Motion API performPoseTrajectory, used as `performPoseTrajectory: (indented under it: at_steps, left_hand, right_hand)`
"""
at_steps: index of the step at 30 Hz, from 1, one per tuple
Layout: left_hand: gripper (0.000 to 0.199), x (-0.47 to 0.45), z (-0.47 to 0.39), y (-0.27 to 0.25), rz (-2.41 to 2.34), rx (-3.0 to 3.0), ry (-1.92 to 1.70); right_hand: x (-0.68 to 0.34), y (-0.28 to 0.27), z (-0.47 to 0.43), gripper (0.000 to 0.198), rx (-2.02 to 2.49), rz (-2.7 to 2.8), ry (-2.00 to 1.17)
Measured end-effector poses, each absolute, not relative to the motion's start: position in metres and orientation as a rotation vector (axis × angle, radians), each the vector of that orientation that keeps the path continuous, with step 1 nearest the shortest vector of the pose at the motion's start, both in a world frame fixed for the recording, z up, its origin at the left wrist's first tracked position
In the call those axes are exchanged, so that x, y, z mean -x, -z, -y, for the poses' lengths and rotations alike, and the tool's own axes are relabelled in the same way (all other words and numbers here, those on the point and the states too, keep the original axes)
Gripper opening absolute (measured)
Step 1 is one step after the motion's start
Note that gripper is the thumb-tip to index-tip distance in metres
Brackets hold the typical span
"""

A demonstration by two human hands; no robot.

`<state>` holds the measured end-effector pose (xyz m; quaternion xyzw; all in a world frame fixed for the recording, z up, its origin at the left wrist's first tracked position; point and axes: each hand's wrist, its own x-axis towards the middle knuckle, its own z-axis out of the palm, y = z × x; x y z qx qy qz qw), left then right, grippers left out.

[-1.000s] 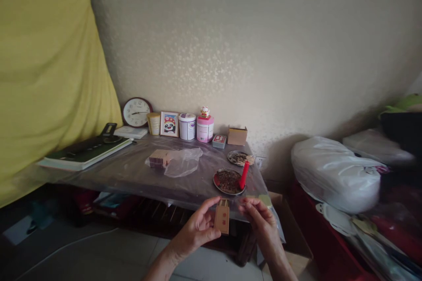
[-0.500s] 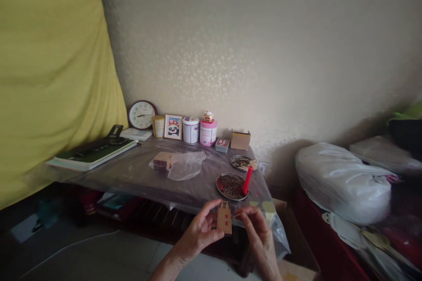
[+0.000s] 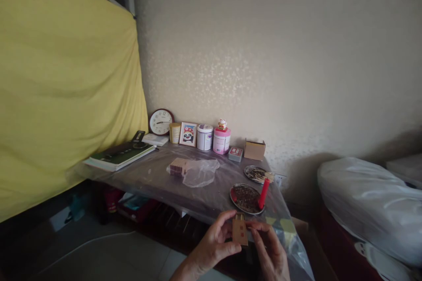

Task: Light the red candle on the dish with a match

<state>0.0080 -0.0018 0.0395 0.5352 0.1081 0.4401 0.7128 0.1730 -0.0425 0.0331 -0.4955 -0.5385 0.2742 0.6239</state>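
My left hand [image 3: 216,246] is closed around a small tan matchbox [image 3: 240,232] with red marks on its face. The box stands nearly upright, its inner tray slid partly out at the top, showing match ends. At its right side, my right hand [image 3: 271,248] pinches a thin matchstick [image 3: 249,228], mostly hidden by the fingers; the tip is at or very near the box's edge. Just beyond the hands, a red candle [image 3: 264,195] stands tilted on the right of a round metal plate [image 3: 252,213] with dark residue. No flame shows.
Behind lies a second plate [image 3: 246,177] with loose matchsticks [image 3: 266,176]. A wrapped stack of boxes [image 3: 178,166] and clear plastic [image 3: 201,173] lie mid-table. Tins [image 3: 205,138], a picture frame [image 3: 188,134] and a clock [image 3: 161,121] line the wall. White bags [image 3: 365,202] stand right.
My view has turned left and up, so the table sits lower and further right. My right hand has brought the matchstick closer to the matchbox's side.
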Motion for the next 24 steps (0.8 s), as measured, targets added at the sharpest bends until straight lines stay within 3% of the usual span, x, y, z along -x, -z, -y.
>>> performPoseTrajectory:
  at_steps: [17,24]
  left_hand:
    - [0.063,-0.016,-0.002,-0.027,-0.342,-1.14,-1.002]
    - [0.05,-0.017,-0.001,-0.03,-0.387,-1.16,-1.057]
  right_hand:
    - [-0.179,-0.018,0.033,0.022,1.129,1.359,-0.617]
    - [-0.173,-0.034,0.04,0.02,1.149,1.353,-0.571]
